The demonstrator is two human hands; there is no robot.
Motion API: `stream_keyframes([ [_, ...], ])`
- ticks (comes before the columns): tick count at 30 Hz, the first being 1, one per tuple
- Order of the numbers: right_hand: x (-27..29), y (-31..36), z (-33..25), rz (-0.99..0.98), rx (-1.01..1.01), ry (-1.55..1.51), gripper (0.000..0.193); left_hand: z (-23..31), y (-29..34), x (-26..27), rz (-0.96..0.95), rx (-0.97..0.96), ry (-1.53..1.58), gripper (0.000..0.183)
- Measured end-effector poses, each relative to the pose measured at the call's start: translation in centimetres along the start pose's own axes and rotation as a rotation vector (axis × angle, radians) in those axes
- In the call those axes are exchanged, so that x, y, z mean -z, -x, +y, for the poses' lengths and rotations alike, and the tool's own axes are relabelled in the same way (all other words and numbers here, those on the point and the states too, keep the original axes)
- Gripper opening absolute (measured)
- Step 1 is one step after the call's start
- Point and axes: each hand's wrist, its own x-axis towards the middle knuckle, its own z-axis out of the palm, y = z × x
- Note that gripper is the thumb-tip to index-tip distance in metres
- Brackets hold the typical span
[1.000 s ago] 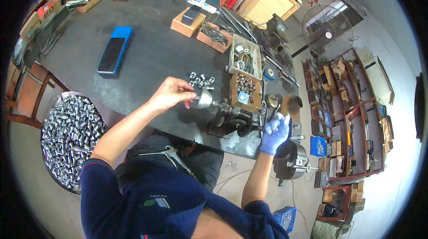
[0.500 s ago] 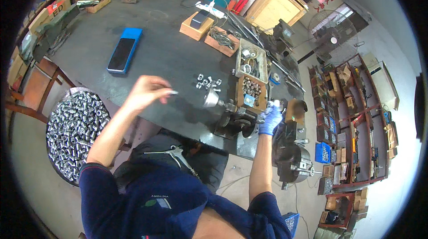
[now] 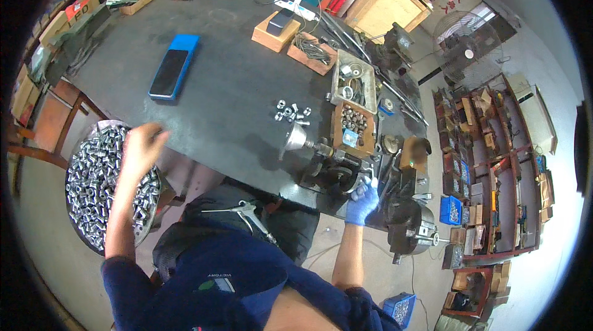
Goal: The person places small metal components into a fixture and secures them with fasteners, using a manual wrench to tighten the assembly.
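Note:
My bare left hand (image 3: 143, 147) is over the near edge of a round tray (image 3: 150, 223) heaped with shiny metal fittings (image 3: 99, 176). Its fingers are curled together and blurred; whatever they might hold is hidden. My right hand (image 3: 363, 202), in a blue and white glove, is closed round the handle at the right end of a dark bench-mounted fixture (image 3: 330, 170). A silver cone-shaped cup (image 3: 294, 137) sticks out from the fixture's left end. Just beyond the cup, several small metal fittings (image 3: 291, 112) lie loose on the dark bench (image 3: 235, 96).
A wooden box of small brownish parts (image 3: 354, 124) and a pale bin of rings (image 3: 353, 84) stand behind the fixture. A black-and-blue device (image 3: 173, 68) lies left on the bench. An air blow gun (image 3: 247, 213) hangs at the near edge. A chuck (image 3: 411, 229) is at right.
My left hand has moved left from above the bench, where it pinched a small silver piece, to the tray. My right hand has come nearer and slightly left, its handle swinging down.

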Motion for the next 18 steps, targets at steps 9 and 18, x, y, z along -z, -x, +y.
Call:
stream_keyframes([
  [9,-2.3,-2.1,1.2,-0.094,-0.041,-0.141,0.019,12.8,-10.7,-19.7,-0.315,-0.304,-0.091,0.038],
  [18,-1.2,-0.2,1.0,0.015,0.035,-0.059,0.027,11.2,-9.2,-22.0,-0.251,-0.639,-0.277,0.017],
])
